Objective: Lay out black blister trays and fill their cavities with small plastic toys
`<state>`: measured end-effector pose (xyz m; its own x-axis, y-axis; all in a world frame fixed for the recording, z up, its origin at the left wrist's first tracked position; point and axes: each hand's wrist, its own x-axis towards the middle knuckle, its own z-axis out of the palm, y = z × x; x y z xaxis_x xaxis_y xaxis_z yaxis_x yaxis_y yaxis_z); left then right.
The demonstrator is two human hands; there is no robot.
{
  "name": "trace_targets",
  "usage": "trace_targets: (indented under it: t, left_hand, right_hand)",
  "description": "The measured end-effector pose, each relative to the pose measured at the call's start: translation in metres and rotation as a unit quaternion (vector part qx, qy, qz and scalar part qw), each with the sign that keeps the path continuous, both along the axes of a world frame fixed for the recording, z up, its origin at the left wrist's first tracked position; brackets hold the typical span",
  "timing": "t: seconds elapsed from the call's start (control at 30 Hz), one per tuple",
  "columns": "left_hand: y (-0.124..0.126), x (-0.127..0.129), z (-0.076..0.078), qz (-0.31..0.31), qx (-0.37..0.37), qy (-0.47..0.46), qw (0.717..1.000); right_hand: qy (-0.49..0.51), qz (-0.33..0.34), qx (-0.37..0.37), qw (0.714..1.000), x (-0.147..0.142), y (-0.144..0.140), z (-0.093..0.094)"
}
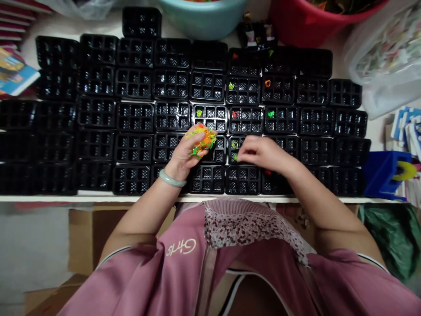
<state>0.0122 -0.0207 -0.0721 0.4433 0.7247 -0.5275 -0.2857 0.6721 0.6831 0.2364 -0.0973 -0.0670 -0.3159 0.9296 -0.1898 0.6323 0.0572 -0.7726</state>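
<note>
Across the white table edge [49,198], seen from the head camera, rows of black compartment trays [134,116] lie side by side, their long sides running left to right, covering nearly the whole surface. Just past the near rows, the left hand [184,156] is curled shut around a bunch of small bright rings [202,138] in yellow, orange and green, which bulges out above the fingers; a pale green bangle [171,179] sits on that wrist. Close to its right, the right hand [259,152] lies palm down with its fingertips drawn together over a tray compartment [235,151] that shows a yellow-green ring; whether a ring is pinched between those fingertips cannot be told. So the bunch lies immediately left of the right hand, well within its reach. Beyond and right of both hands, single rings already sit in trays: a green one [199,113], a red one [235,115], another green [271,113], an orange one [267,83]. Trays on the left half hold nothing visible. Farther back stand a teal basin [202,19] and a red basin [296,24]; a blue box [383,173] rests at the right edge.
</note>
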Motion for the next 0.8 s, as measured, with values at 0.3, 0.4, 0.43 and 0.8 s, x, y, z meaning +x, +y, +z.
trace_targets:
  t: [0.3, 0.4, 0.43, 0.8]
  left_hand:
    - [-0.024, 0.024, -0.005, -0.065, -0.034, -0.022, 0.997]
    - [-0.032, 0.043, -0.002, -0.100, -0.055, -0.030, 0.993]
    - [-0.034, 0.050, 0.000, -0.112, -0.058, -0.030, 0.992]
    - [-0.056, 0.168, 0.011, -0.257, -0.030, -0.035, 0.965]
  right_hand:
    - [0.023, -0.101, 0.030, 0.994, -0.018, -0.053, -0.012]
    - [0.144, -0.249, 0.064, 0.956, -0.012, -0.054, -0.010]
    - [0.173, -0.273, 0.066, 0.944, -0.010, -0.055, -0.010]
    - [0.250, -0.521, 0.148, 0.803, 0.045, -0.095, -0.027]
